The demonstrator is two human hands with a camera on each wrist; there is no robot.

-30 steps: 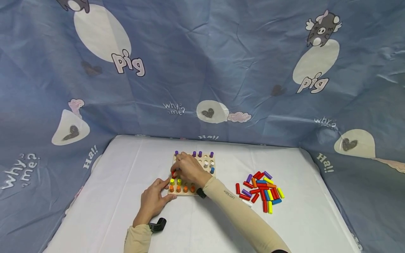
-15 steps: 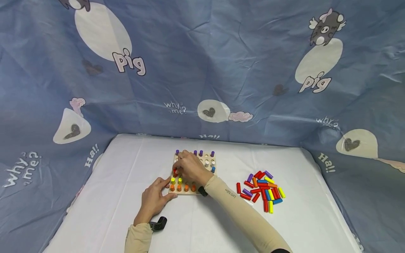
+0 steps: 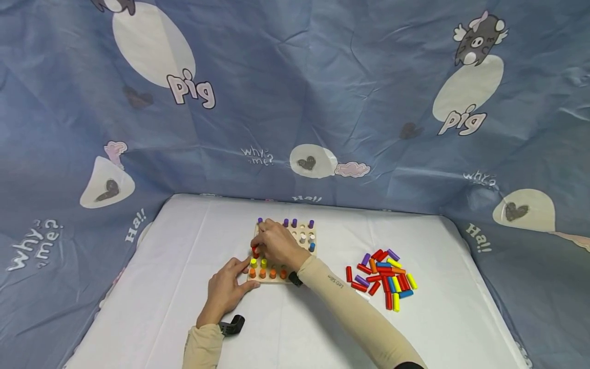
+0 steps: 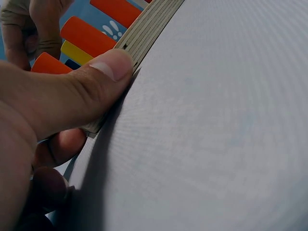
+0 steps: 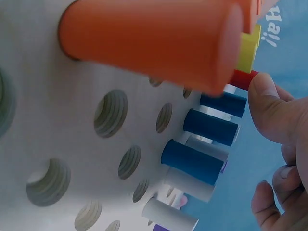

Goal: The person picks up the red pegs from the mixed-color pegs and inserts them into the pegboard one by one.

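Head view shows a red peg pinched in the fingertips of the right hand, at the left edge of the wooden pegboard, just behind the yellow pegs. The left hand holds the board's near-left corner, thumb pressed along its layered edge. The board sits mid-table on the white cloth; loose pegs lie toward the right edge. The peg could probably jam or tip if it meets its hole tilted, and the crowded neighbours could catch the fingers.
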